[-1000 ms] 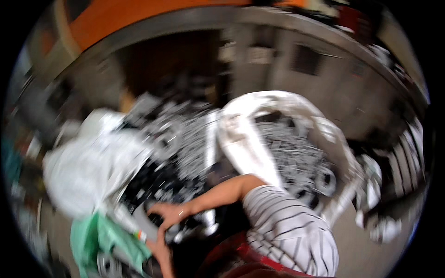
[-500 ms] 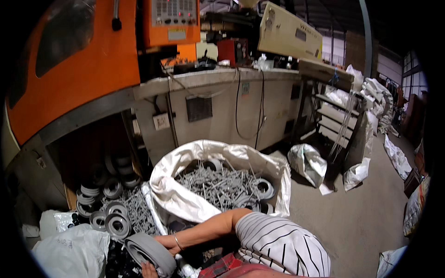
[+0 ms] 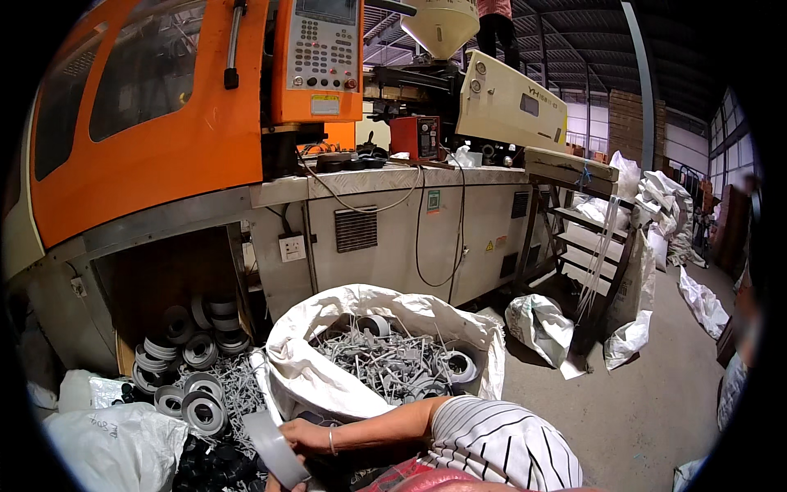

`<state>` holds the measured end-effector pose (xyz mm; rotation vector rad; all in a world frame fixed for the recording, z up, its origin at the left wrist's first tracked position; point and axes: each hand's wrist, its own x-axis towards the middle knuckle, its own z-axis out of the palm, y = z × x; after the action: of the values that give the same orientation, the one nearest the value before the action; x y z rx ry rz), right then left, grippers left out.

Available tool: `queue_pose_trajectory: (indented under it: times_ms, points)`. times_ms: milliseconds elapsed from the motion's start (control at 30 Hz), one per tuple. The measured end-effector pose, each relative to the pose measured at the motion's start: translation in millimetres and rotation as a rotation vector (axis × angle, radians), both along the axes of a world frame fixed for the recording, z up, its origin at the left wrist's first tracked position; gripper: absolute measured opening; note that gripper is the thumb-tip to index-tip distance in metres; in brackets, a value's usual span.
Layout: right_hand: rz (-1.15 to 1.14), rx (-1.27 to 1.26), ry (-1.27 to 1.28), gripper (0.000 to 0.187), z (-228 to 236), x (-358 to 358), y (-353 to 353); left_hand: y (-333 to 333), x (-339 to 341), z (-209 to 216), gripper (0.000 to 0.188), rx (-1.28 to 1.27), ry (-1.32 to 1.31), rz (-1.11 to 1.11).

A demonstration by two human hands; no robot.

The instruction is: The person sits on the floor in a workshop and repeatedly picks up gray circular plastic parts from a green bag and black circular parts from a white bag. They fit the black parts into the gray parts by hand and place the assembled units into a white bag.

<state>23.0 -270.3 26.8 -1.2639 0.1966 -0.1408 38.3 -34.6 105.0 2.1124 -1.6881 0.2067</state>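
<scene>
A thick grey plastic ring (image 3: 275,449) is held at the lower left, tilted, with its broad outer side showing. My right hand (image 3: 305,436), a bangle at its wrist, is closed on the ring's right edge. Only some fingers of my left hand (image 3: 285,485) show, gripping the ring's lower end at the picture's bottom edge. Just beyond lie several similar grey rings (image 3: 204,412) among thin grey plastic sprues (image 3: 246,382). Black plastic pieces (image 3: 215,466) are heaped to the left of the held ring.
A large white woven sack (image 3: 307,361) full of sprues and some rings stands ahead. Behind it is an orange moulding machine (image 3: 164,156). A white bag (image 3: 115,447) lies at left. Steps (image 3: 586,246) and another sack (image 3: 541,328) stand right. A person (image 3: 497,29) stands behind the machine.
The view has tilted up, showing more of the machine and the person behind it. The ring has turned in my hands; less of my left hand shows.
</scene>
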Motion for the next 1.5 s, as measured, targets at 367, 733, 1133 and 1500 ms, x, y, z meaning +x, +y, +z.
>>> queue_pose_trajectory:
  times_ms: [367, 733, 1133, 1500]
  points:
    - [-0.078, 0.601, 0.314, 0.034, 66, -31, 34, -11, 22, -47, 0.071, -0.126, 0.910, -0.026]
    - [-0.110, 0.284, 0.306, 0.041, 34, -23, 44, -18, 34, -73, 0.066, -0.297, 1.164, -0.248]
    - [-0.080, 0.449, 0.345, 0.054, -5, -13, 51, -4, 17, -74, 0.067, -0.363, 0.979, -0.079]
    - [-0.122, 0.039, 0.169, 0.045, 15, -22, 53, -19, 23, -93, 0.081, -0.512, 1.118, -0.202]
